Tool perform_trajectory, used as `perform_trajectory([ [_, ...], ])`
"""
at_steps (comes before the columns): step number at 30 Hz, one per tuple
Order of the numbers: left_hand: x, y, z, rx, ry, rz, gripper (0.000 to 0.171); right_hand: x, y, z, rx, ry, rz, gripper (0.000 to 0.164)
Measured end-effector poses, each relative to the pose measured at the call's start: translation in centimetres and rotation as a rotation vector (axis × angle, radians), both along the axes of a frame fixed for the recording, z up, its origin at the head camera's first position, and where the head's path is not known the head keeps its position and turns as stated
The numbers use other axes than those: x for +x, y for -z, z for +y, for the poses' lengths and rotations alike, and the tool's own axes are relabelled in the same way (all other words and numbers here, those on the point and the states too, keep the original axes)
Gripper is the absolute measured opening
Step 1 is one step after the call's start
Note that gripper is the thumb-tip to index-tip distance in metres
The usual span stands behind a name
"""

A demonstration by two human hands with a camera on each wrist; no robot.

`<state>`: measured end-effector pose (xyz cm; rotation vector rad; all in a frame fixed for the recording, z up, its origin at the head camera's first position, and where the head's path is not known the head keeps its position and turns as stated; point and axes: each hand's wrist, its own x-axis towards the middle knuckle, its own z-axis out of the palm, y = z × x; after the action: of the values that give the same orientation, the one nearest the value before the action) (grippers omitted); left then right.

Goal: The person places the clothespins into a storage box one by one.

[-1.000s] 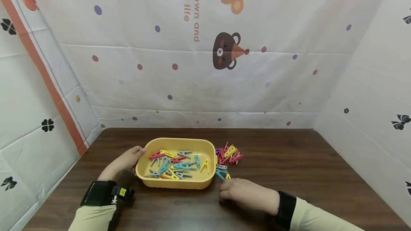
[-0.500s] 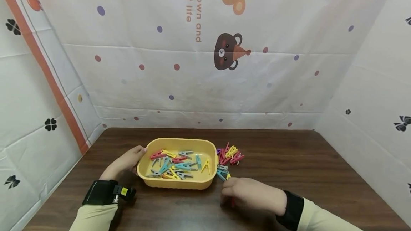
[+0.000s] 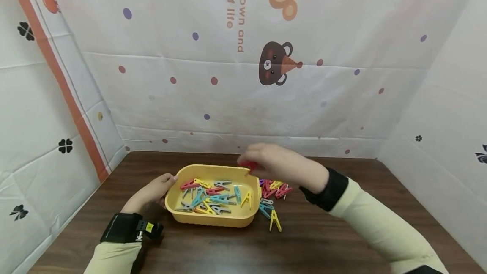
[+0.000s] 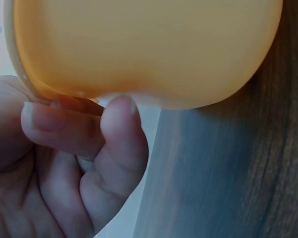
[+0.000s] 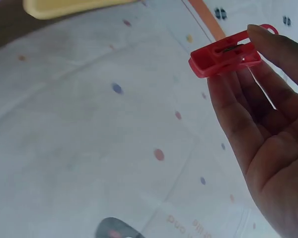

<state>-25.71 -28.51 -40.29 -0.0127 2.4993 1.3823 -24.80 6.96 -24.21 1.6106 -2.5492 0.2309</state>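
A red clothespin (image 5: 223,53) is pinched between the thumb and fingers of my right hand (image 3: 275,162), which hangs above the back right corner of a yellow plastic basin (image 3: 213,220). My left hand (image 3: 157,188) grips the basin's left end; in the left wrist view its thumb and fingers (image 4: 121,134) meet at the rim. Inside the basin lie several clothespins (image 3: 222,198) in blue, grey, red and yellow. Right of the basin is a pile of red, yellow and purple clothespins (image 3: 269,189), partly behind my right hand. Nearer stand out blue clothespins (image 3: 264,209) and a yellow clothespin (image 3: 274,221).
The basin and clothespins are on a dark brown wooden table (image 3: 335,231). A white printed sheet (image 3: 213,100) hangs behind the table and along both sides. Black straps circle both wrists, and a small camera (image 3: 149,227) sits on the left one.
My right hand has risen from the table in front of the pile and moved up and back, carrying the red clothespin. The yellow clothespin has come into full view. My left hand keeps its grip.
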Motion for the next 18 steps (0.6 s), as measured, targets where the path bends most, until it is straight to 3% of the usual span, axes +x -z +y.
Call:
perform_trajectory([
  [4, 0.0, 0.1, 0.0, -0.005, -0.002, -0.002, 0.036, -1.9, -1.2, -3.5, -0.021, 0.036, -0.014, 0.026],
  [8, 0.1, 0.0, -0.4, -0.013, -0.007, -0.002, 0.037, -4.2, -0.3, -8.0, 0.015, 0.064, -0.075, 0.028],
  [12, 0.1, 0.0, -0.5, -0.013, -0.006, 0.009, 0.037, -6.0, 2.5, -12.0, 0.066, 0.099, -0.174, 0.025],
  [18, 0.0, -0.1, -0.2, 0.003, 0.015, 0.017, 0.036, -7.4, 7.7, -14.9, 0.210, 0.205, -0.207, 0.025],
])
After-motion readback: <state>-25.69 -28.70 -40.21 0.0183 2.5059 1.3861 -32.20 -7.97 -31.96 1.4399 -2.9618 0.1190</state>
